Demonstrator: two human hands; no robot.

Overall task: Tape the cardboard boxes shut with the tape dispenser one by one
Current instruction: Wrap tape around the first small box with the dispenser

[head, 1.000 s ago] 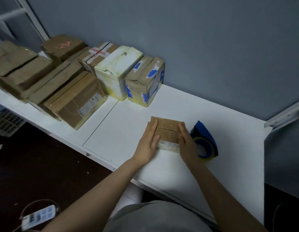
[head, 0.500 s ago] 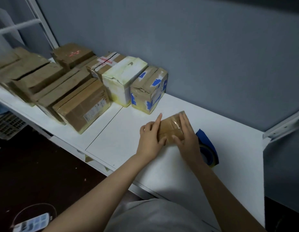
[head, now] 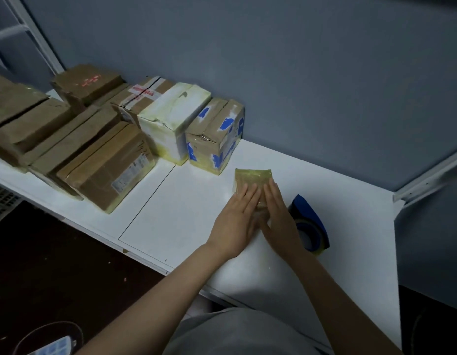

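A small cardboard box (head: 251, 179) covered in shiny tape lies on the white table (head: 186, 216) in front of me. My left hand (head: 236, 219) and my right hand (head: 280, 213) lie side by side on its top, fingers straight and pressing flat; they hide the box's near half. The blue tape dispenser (head: 309, 221) with its yellowish roll rests on the table just right of my right hand, held by neither hand.
Several cardboard boxes (head: 104, 165) stand in rows along the table's left and back, the nearest a blue-patched box (head: 217, 134) and a white box (head: 171, 124). A grey wall rises behind. A metal rail (head: 432, 175) borders the right end.
The box was turned over between my hands and set flat again a little farther away. Both hands went from gripping its sides to lying flat on top.
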